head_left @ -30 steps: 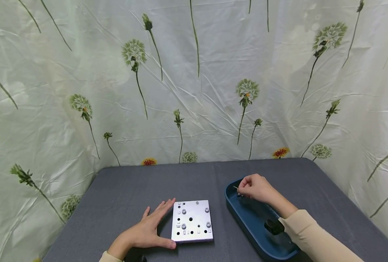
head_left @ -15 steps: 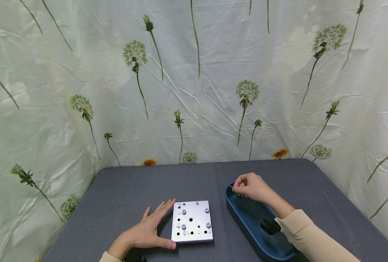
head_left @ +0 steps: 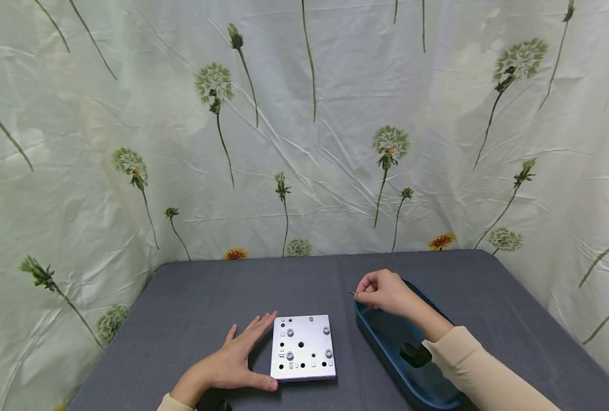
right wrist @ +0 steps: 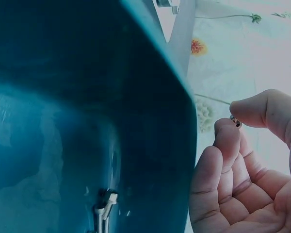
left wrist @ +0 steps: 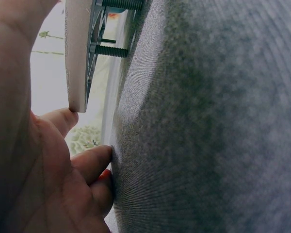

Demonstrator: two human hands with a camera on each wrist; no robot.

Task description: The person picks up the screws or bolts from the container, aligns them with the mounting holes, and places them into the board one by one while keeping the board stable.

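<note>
A silver metal plate (head_left: 302,342) with several holes and several socket-head bolts lies on the table. Along its left side, my left hand (head_left: 229,362) spreads straight fingers, thumb at the near corner and index fingertip at the far one. Threaded bolt shanks (left wrist: 111,51) stick out under the plate in the left wrist view, and the index fingertip (left wrist: 70,115) meets its edge. My right hand (head_left: 387,294) pinches a small socket-head screw (right wrist: 235,122) between thumb and index finger, over the far left end of a blue tray (head_left: 387,334). The screw's thin shank (head_left: 351,292) points left.
A few metal screws (right wrist: 105,211) lie inside the tray, in the right wrist view. Dark grey cloth (head_left: 263,285) covers the table. Behind it hangs a pale curtain (head_left: 325,142) with a dandelion print. A black wrist camera (head_left: 415,355) sits under the right wrist.
My right hand has moved left with the screw, from above the tray's inside to its far left rim. The left hand and the plate keep their place.
</note>
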